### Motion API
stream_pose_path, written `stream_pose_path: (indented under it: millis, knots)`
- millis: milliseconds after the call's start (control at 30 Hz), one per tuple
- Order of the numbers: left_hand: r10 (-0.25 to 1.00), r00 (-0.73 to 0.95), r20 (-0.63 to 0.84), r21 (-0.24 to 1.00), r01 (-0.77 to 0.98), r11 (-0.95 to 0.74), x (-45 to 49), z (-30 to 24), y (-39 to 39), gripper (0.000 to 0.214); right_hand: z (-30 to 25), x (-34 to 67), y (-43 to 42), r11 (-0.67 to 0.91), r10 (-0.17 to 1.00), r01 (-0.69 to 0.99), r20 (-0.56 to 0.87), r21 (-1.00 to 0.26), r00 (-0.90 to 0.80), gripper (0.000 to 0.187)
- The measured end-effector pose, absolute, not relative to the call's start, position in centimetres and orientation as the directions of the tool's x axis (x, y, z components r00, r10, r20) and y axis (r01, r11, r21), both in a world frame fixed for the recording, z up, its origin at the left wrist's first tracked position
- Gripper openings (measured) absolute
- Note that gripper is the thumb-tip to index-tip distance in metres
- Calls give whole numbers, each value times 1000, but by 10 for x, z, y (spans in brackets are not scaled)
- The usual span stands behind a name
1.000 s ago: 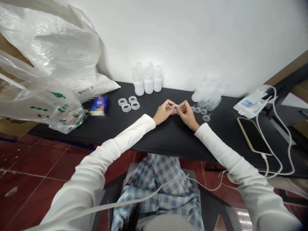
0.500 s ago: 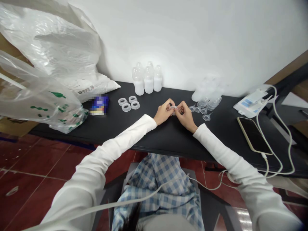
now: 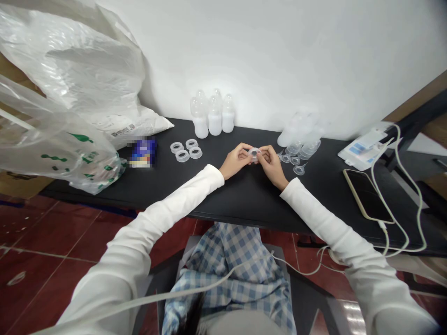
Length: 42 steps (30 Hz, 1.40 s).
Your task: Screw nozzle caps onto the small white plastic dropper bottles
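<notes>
We had L hand (image 3: 237,161) & R hand (image 3: 271,164) fingers narrow, pinching clear plastic ring (image 3: 254,154) at opp. edges: even pressure, good ctrl. Clear teats (image 3: 299,170) sat just right of fingers.

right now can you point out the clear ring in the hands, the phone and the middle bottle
clear ring (image 3: 254,150): head view, on its upper rim
phone (image 3: 366,195): head view, on its dark screen
middle bottle (image 3: 215,124): head view, on its white lower body
</notes>
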<state>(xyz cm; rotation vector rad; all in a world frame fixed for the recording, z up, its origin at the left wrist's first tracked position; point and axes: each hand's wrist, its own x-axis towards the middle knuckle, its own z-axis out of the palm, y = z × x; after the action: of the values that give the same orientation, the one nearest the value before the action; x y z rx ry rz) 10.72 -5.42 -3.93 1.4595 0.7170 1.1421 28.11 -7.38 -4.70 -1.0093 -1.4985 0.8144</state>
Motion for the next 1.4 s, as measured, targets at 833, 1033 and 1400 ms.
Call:
stream_pose_path:
  millis: [833, 1033, 1400]
  knots:
    - [932, 268, 245, 967, -4, -254, 105, -33, -58, 21, -42, 275, -80, 417, 907, 233, 420, -879, -39, 54]
    - [941, 246, 233, 972, -36, -231, 105, -32, -58, 23, -39, 274, -80, 397, 918, 200, 389, -896, -79, 54]
    - [938, 261, 226, 974, -57, -219, 106, -30, -59, 19, -42, 274, -81, 443, 895, 218, 444, -870, -46, 50]
